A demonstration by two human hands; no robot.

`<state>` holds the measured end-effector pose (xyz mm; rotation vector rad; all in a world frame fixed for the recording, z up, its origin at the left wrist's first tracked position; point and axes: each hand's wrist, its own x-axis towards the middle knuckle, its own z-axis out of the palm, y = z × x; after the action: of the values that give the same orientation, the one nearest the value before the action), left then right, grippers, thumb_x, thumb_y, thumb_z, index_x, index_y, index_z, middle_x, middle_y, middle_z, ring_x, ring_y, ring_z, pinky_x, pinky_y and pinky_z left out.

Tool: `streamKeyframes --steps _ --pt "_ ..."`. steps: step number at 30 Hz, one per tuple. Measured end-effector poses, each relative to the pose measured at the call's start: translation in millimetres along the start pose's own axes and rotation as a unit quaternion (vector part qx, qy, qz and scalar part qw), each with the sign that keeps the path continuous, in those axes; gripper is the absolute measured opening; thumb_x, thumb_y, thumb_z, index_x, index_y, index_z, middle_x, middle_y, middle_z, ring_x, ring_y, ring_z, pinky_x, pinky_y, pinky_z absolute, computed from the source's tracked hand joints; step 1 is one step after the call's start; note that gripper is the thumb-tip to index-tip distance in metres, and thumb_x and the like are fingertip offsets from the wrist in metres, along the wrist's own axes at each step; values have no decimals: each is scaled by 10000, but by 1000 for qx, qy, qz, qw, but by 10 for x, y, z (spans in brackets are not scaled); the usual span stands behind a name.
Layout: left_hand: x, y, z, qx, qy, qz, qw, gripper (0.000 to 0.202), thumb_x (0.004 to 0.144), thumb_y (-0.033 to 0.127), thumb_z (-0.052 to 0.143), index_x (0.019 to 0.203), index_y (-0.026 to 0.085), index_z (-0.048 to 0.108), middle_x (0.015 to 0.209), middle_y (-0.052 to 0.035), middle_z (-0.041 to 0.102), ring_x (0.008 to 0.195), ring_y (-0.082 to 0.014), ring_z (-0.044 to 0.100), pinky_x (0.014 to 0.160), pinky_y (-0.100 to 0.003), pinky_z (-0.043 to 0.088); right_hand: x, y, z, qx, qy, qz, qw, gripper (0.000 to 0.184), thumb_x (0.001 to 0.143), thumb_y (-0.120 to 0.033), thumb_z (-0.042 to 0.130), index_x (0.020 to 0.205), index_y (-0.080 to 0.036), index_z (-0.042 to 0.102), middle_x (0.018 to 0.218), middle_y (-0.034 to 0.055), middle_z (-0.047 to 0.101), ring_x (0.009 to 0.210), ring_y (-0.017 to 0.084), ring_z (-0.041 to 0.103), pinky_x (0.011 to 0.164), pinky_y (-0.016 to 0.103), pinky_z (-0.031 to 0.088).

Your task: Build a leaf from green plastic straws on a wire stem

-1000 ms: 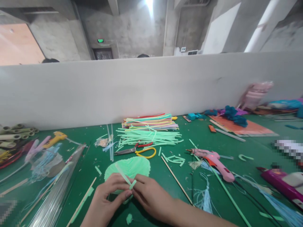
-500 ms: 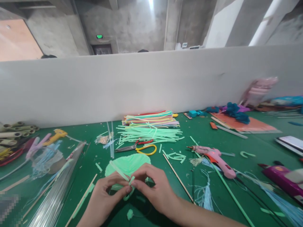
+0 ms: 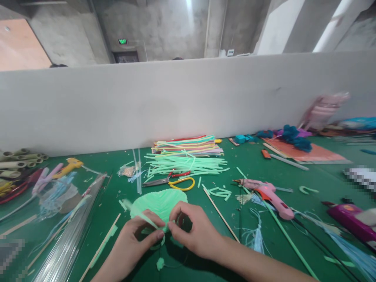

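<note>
Mint-green pipe cleaner [image 3: 143,217] is pinched between the thumb and fingers of my left hand [image 3: 139,239], its long end sticking up to the left. The closed fingertips of my right hand [image 3: 192,231] are beside the left ones, at the other end of the pipe cleaner, which is largely hidden there. Just behind both hands lies a mint-green, ribbed leaf-shaped piece [image 3: 160,201], partly covered by the fingers. A small green tuft [image 3: 160,263] on a thin strand rests below the hands. Scissors [image 3: 182,182] with red and yellow handles lie beyond the leaf shape.
A pile of green pipe cleaners [image 3: 188,163] lies behind the scissors, with a multicoloured bundle [image 3: 188,145] farther back. To the right are cut green pieces [image 3: 219,193], a pink glue gun [image 3: 270,192] and a blue tassel [image 3: 257,235]. Clear rods [image 3: 70,235] lie left. A white partition [image 3: 188,102] stands behind.
My right fingertips have moved slightly right, away from the left ones. The pipe cleaner's long end has swung left and lower. The view has shifted slightly.
</note>
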<state>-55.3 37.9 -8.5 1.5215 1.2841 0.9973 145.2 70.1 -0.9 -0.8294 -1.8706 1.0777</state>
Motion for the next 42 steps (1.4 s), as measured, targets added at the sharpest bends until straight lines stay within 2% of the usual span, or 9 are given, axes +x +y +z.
streamKeyframes --steps 6,15,20,22,25,29,32,37,42 --pt "-3 92 -50 -16 -31 -32 999 158 776 349 720 813 205 666 947 -50 713 894 -214 676 776 -301 521 -5 17 -26 -4 18 22 1000 148 876 -307 587 829 -167 590 750 14 620 668 129 565 609 236 449" --pt "-43 106 -191 88 -81 -34 992 79 830 300 667 817 231 630 917 -8 708 911 -182 657 848 -303 473 -5 93 -82 10 60 33 998 160 913 -323 543 849 -176 536 743 6 582 645 124 546 564 232 436" --pt "-48 31 -213 147 -24 -5 989 105 837 324 662 774 243 640 906 7 731 897 -179 669 844 -301 469 -13 97 -178 -71 47 -80 993 71 917 -249 509 880 -188 510 824 31 604 722 143 569 658 275 486" --pt "-49 21 -209 166 -10 10 986 102 843 328 653 778 249 655 900 9 738 896 -184 674 840 -302 475 -20 80 -212 -187 36 -172 966 14 891 -194 514 881 -185 509 879 57 626 832 182 581 751 329 483" --pt "-58 31 -202 191 -14 27 981 98 851 322 640 787 256 676 890 15 745 885 -187 680 824 -298 485 -42 41 -189 -356 29 -266 895 15 873 -163 518 880 -169 530 953 94 656 969 245 576 839 400 450" --pt "-85 62 -204 216 -18 42 975 99 855 316 628 792 262 683 867 27 748 846 -181 685 795 -286 493 -102 -26 -8 -484 25 -290 825 106 938 -211 502 895 -156 583 783 59 655 1030 279 576 1000 483 354" --pt "-101 74 -208 233 -24 58 970 90 861 299 613 812 264 680 882 29 749 845 -177 685 791 -282 494 -142 -82 131 -539 4 -271 798 178 967 -249 488 874 -159 611 657 42 611 1031 310 565 1083 539 241" --pt "-95 83 -211 249 -28 51 967 111 858 355 630 806 267 673 873 29 745 843 -183 682 786 -287 487 -122 -94 142 -536 -51 -242 807 153 932 -139 517 877 -170 657 806 53 646 931 270 544 1008 539 264" --pt "-75 62 -250 250 -33 8 968 214 806 400 691 685 246 606 910 24 747 859 -189 685 797 -298 476 -37 16 -2 -394 -114 -155 899 177 953 -284 564 886 -221 715 747 28 643 875 220 518 795 392 350"
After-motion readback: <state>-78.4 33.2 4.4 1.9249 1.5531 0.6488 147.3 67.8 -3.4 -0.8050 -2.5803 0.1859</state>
